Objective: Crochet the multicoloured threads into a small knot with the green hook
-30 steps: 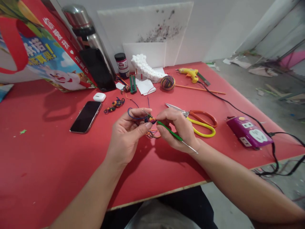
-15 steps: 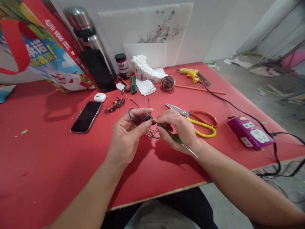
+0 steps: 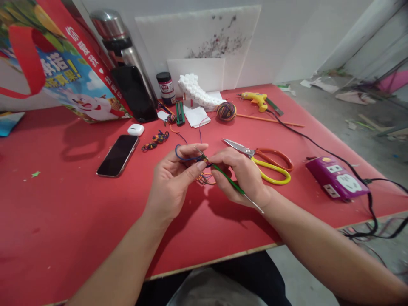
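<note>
Head cam: L hand (image 3: 172,180) pinches the small multicolored crochet pc (image 3: 204,160) btwn thumb & fingers, blue yarn (image 3: 179,154) looped by its index finger. R hand (image 3: 240,176) grips the green-handled hook (image 3: 234,184), its tip end at the pc. Pc is held above red table (image 3: 79,221), w/ scissors (image 3: 258,158) just R of R hand, yarn ball (image 3: 226,111) beyond.

Red tabletop (image 3: 79,221) with a pale worn edge, whitish wall (image 3: 290,38) behind — grey littered floor (image 3: 344,102) at right
</note>
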Demonstrator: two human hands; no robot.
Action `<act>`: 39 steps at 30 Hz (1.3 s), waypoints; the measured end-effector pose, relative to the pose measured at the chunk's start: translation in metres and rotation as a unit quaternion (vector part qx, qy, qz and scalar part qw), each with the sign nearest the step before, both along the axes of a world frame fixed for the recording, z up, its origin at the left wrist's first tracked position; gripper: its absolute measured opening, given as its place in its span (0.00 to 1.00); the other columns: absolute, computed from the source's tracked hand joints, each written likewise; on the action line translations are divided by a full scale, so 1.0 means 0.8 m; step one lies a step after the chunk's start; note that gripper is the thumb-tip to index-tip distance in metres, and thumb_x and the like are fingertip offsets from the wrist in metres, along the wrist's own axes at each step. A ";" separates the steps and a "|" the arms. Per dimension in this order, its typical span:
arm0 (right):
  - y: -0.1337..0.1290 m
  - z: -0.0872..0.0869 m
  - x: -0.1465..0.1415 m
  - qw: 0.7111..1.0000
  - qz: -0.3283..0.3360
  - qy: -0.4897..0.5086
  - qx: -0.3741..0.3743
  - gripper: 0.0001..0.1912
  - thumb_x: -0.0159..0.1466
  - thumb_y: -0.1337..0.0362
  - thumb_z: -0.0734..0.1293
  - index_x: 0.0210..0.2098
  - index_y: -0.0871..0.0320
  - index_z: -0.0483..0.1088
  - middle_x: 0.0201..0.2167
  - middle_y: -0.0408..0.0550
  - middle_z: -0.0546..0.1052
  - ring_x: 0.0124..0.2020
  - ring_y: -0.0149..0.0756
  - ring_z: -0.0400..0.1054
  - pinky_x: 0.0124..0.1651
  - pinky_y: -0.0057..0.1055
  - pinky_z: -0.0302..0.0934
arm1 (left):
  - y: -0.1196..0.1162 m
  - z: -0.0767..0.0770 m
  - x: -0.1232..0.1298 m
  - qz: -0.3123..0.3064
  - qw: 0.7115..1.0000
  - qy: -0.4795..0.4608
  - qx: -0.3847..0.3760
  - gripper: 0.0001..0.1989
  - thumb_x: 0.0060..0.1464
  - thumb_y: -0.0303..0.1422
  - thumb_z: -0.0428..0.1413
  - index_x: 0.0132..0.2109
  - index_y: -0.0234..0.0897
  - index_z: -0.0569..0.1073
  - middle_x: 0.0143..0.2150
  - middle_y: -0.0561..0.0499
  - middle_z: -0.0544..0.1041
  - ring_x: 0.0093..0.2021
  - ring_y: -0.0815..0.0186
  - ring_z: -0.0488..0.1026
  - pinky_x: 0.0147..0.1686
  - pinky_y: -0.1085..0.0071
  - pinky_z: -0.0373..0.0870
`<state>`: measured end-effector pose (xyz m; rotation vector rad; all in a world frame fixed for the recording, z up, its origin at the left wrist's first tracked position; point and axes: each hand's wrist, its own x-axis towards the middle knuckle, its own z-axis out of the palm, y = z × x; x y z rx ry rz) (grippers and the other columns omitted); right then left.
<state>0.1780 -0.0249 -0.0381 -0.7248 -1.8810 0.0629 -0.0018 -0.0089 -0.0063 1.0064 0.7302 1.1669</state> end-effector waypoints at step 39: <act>-0.002 0.004 0.005 0.994 -0.052 -0.066 0.066 0.18 0.73 0.70 0.67 0.60 0.53 0.68 0.43 0.53 0.83 0.42 0.42 0.81 0.37 0.33 0.76 | 0.002 0.005 -0.001 0.044 0.999 0.017 0.021 0.08 0.49 0.32 0.76 0.39 0.43 0.89 0.37 0.51 0.85 0.36 0.71 0.77 0.40 0.76 0.77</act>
